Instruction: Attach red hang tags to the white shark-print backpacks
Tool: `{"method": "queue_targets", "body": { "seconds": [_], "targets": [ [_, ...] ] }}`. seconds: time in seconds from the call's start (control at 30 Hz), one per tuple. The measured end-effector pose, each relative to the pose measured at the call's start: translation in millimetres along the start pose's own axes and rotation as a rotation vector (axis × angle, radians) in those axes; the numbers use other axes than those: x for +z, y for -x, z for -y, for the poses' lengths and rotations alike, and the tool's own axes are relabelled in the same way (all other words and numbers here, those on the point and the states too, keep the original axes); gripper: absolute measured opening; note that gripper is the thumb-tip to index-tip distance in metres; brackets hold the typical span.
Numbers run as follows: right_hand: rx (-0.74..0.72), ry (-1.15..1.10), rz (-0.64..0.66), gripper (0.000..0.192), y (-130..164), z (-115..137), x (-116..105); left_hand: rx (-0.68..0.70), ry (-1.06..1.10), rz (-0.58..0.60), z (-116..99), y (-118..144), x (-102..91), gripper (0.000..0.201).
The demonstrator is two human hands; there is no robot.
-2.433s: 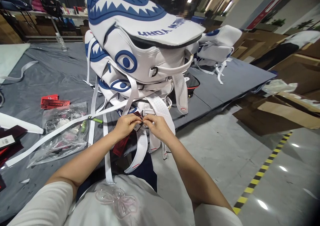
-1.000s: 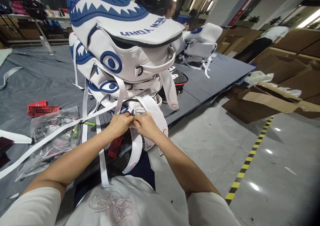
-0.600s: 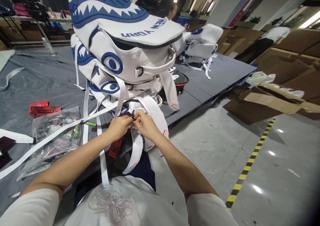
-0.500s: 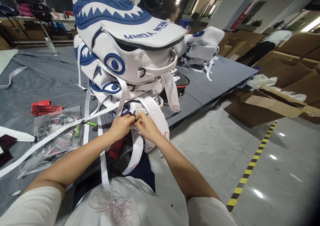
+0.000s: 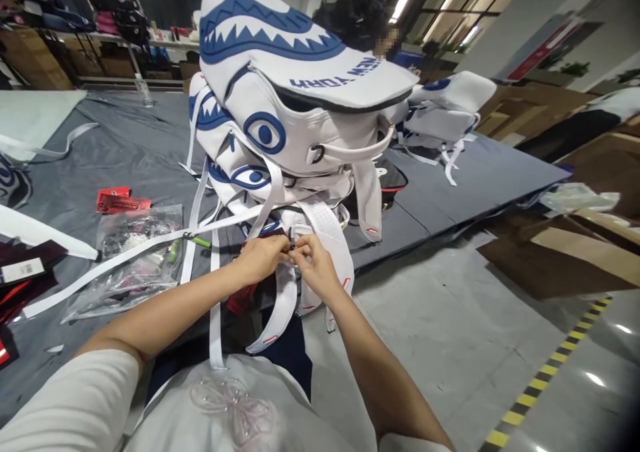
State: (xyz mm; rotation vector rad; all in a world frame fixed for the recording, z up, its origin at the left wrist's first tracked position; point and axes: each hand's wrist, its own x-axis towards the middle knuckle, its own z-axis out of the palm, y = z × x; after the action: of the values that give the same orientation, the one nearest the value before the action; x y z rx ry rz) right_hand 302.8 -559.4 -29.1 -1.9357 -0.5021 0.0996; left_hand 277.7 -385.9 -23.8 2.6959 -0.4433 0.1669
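Note:
Several white backpacks [image 5: 310, 139] with blue shark teeth, blue eyes and "NEW YORK" lettering are stacked at the table's edge. My left hand [image 5: 265, 259] and my right hand [image 5: 316, 265] meet low at the front of the stack. Both pinch at a small dark piece between the fingertips, too small and covered to name. Beside my right hand hangs a wide white shoulder strap [image 5: 333, 239] with a red mark. Another curved strap [image 5: 280, 315] drops below my hands. A long narrow white webbing strap [image 5: 140, 245] runs out to the left.
On the grey-covered table [image 5: 145, 145] lie a clear plastic bag [image 5: 135, 259] of small parts, red packets [image 5: 123, 201] and a green-handled tool [image 5: 200, 241]. More white backpacks [image 5: 445, 109] stand farther back. Cardboard boxes [image 5: 585, 245] fill the right side, near striped floor tape [image 5: 545, 375].
The view has swung left, so the stack and table appear farther right and a little lower. My hands stay together at the same spot on the lower backpack, fingers slightly shifted.

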Motion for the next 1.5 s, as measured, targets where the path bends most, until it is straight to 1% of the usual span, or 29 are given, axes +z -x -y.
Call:
{"method": "queue_targets", "body": {
  "seconds": [0.07, 0.1, 0.2, 0.37, 0.43, 0.5, 0.63, 0.73, 0.77, 0.9, 1.0, 1.03, 1.13, 1.17, 1.3, 1.4, 1.5],
  "targets": [
    [-0.005, -0.015, -0.009, 0.018, 1.0, -1.0, -0.4, 0.047, -0.014, 0.034, -0.9, 0.4, 0.0, 0.02],
    [-0.009, -0.015, -0.009, 0.018, 1.5, -1.6, -0.6, 0.052, -0.029, 0.043, -1.3, 0.5, -0.1, 0.019],
    [-0.01, -0.004, -0.013, 0.018, 2.5, -3.4, -0.5, 0.004, -0.053, 0.025, -2.5, 0.7, -1.5, 0.017],
    [-0.025, 0.029, -0.029, 0.017, 2.8, -4.9, 0.8, 0.058, -0.056, 0.075, -3.3, 0.2, -5.2, 0.022],
    [-0.034, 0.029, -0.032, 0.016, 2.5, -5.8, 2.0, 0.039, -0.075, 0.054, -2.3, 0.0, -4.9, 0.021],
    [-0.036, 0.019, -0.041, 0.015, 2.2, -7.0, 3.3, 0.035, -0.047, 0.036, -0.6, -0.1, -4.2, 0.018],
    [-0.036, 0.013, -0.041, 0.017, 2.2, -9.0, 5.0, 0.086, -0.019, 0.071, 1.6, -0.3, -3.3, 0.019],
    [-0.021, -0.005, -0.052, 0.021, 3.1, -10.6, 4.8, 0.052, -0.038, 0.018, 1.2, -0.8, -0.8, 0.015],
    [-0.015, -0.007, -0.066, 0.022, 3.2, -11.6, 4.5, 0.061, -0.025, 0.013, 1.5, -1.3, 0.6, 0.015],
    [0.0, 0.023, -0.099, 0.029, 0.1, -18.8, 2.0, 0.148, -0.018, 0.058, 6.1, -4.6, 6.0, 0.017],
    [-0.007, 0.046, -0.089, 0.032, -2.8, -23.8, 0.3, 0.125, -0.021, 0.0, 9.3, -6.6, 5.5, 0.015],
    [-0.011, 0.05, -0.088, 0.033, -3.2, -24.9, -0.2, 0.121, -0.006, -0.001, 10.0, -7.0, 4.7, 0.016],
    [-0.018, 0.047, -0.079, 0.033, -3.7, -27.2, -0.6, 0.159, 0.01, 0.077, 12.0, -7.8, 3.5, 0.014],
    [-0.018, 0.046, -0.078, 0.034, -3.9, -27.7, -0.3, 0.164, 0.007, 0.078, 12.7, -8.0, 4.0, 0.014],
    [0.003, 0.04, -0.092, 0.036, -6.0, -27.6, 2.2, 0.148, -0.003, -0.023, 14.2, -6.9, 8.0, 0.016],
    [0.038, 0.023, -0.11, 0.041, -7.1, -25.8, 3.4, 0.168, 0.02, 0.019, 13.4, -4.9, 8.1, 0.015],
    [0.068, 0.015, -0.105, 0.045, -7.0, -24.2, 2.6, 0.137, 0.039, 0.009, 11.5, -4.3, 5.2, 0.014]
  ]
}}
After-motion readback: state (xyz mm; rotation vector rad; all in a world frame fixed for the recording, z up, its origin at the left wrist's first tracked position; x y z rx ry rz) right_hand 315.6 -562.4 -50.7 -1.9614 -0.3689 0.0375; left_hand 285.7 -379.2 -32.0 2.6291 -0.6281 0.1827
